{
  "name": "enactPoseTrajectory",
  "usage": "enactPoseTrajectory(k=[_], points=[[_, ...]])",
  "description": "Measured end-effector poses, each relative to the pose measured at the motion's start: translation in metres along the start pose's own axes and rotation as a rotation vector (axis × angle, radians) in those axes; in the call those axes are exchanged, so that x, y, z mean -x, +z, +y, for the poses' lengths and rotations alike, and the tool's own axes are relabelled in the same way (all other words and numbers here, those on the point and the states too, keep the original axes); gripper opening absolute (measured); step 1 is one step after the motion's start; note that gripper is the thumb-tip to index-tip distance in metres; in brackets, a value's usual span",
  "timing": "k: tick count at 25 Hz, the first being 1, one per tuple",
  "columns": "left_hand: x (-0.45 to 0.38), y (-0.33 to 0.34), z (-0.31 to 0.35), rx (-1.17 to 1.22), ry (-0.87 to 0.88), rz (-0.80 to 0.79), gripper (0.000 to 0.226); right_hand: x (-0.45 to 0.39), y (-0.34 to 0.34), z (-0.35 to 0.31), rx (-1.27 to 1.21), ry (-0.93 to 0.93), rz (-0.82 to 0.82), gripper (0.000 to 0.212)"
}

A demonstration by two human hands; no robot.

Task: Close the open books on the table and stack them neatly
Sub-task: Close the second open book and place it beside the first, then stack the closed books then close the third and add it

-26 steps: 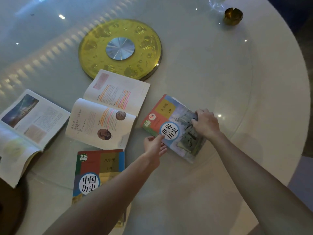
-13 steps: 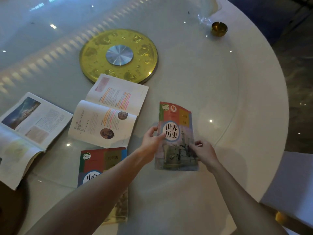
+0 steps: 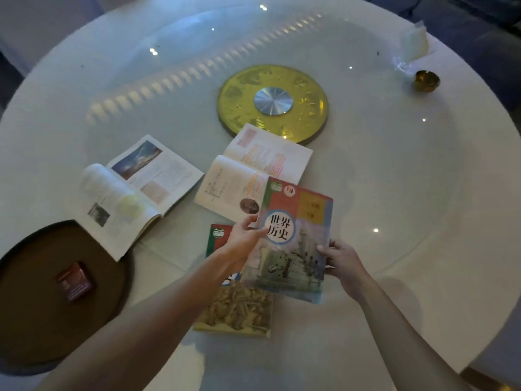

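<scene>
Okay, head view, the only one: my left hand (image 3: 244,238) pinched the left edge of the closed world history book (image 3: 293,238), thumb on the cover, fingers behind; my right hand (image 3: 342,262) gripped its lower right edge the same way. I held the book clear of the round table (image 3: 423,193), partly over the closed Chinese history book (image 3: 236,309) lying flat below. Two open books (image 3: 141,190) (image 3: 253,170) lay beyond, pages up. Risks, as I judged: the held book overlapped the near open book's corner, so lowering askew could crease that page; a skewed drop would leave an untidy stack; glossy covers could slide.
</scene>
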State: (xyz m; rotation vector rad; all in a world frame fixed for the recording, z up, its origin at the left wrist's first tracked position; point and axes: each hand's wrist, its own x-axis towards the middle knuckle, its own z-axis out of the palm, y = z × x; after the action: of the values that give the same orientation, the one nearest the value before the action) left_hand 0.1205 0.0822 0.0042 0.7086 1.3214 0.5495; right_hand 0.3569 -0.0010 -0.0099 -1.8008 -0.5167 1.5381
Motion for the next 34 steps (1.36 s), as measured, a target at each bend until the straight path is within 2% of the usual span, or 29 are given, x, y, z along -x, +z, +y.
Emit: enactPoseTrajectory(k=[5,11,15,17,19,21,25,30,34], points=[[0.017,-0.058,-0.052,-0.114,0.043,0.238,0.017,0.015,0.069,0.024,0.259,-0.046,-0.025,0.018],[0.030,-0.094,-0.087,-0.311,0.057,0.318,0.019,0.031,0.112,0.054,0.409,-0.022,0.023,0.020],[0.038,-0.102,-0.096,-0.683,0.052,0.352,0.014,0.037,0.122,0.065,0.676,-0.079,0.100,0.023],[0.043,-0.104,-0.098,-0.894,0.060,0.355,0.020,0.039,0.129,0.069,0.802,-0.091,0.143,0.026],[0.046,-0.106,-0.102,-1.013,0.062,0.345,0.030,0.040,0.135,0.072,0.951,-0.083,0.168,0.019],[0.045,-0.110,-0.102,-0.977,0.026,0.326,0.033,0.037,0.138,0.074,0.982,-0.081,0.174,0.019],[0.037,-0.119,-0.096,-0.861,-0.002,0.262,0.031,0.035,0.143,0.068,0.769,-0.063,0.248,0.020],[0.035,-0.121,-0.088,-0.765,-0.002,0.311,0.027,0.031,0.149,0.060,0.767,-0.045,0.242,0.024],[0.026,-0.127,-0.076,-0.829,-0.022,0.301,0.029,0.024,0.146,0.049,0.776,-0.009,0.209,0.029]])
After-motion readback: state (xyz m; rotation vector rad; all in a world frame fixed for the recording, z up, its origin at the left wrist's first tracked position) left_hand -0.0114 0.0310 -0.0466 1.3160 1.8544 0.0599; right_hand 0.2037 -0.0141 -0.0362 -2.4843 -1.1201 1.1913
